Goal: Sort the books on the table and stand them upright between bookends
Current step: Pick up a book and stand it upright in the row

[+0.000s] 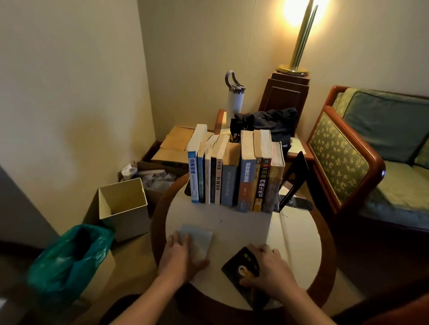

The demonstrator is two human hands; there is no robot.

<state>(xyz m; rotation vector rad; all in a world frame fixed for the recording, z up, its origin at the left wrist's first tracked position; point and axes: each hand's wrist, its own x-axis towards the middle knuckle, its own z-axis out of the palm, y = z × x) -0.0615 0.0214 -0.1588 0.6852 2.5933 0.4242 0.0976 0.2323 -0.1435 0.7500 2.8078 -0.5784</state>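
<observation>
A row of several upright books [235,172] stands at the far side of the round white table [300,243]. A black bookend [293,182] leans at the row's right end; a dark edge of another shows at the left end [187,188]. Two books lie flat near the front edge. My left hand [178,256] lies on the pale blue book [201,239], thumb at its near right side. My right hand [268,268] rests on the dark book with a yellow picture [241,267], thumb on the cover.
On the floor to the left are a bin with a green bag [71,257], an open beige box [124,205] and cardboard boxes [170,146]. Behind the table are a white bottle [234,99], a black bag [268,125], a lamp stand [284,94] and an armchair [349,162].
</observation>
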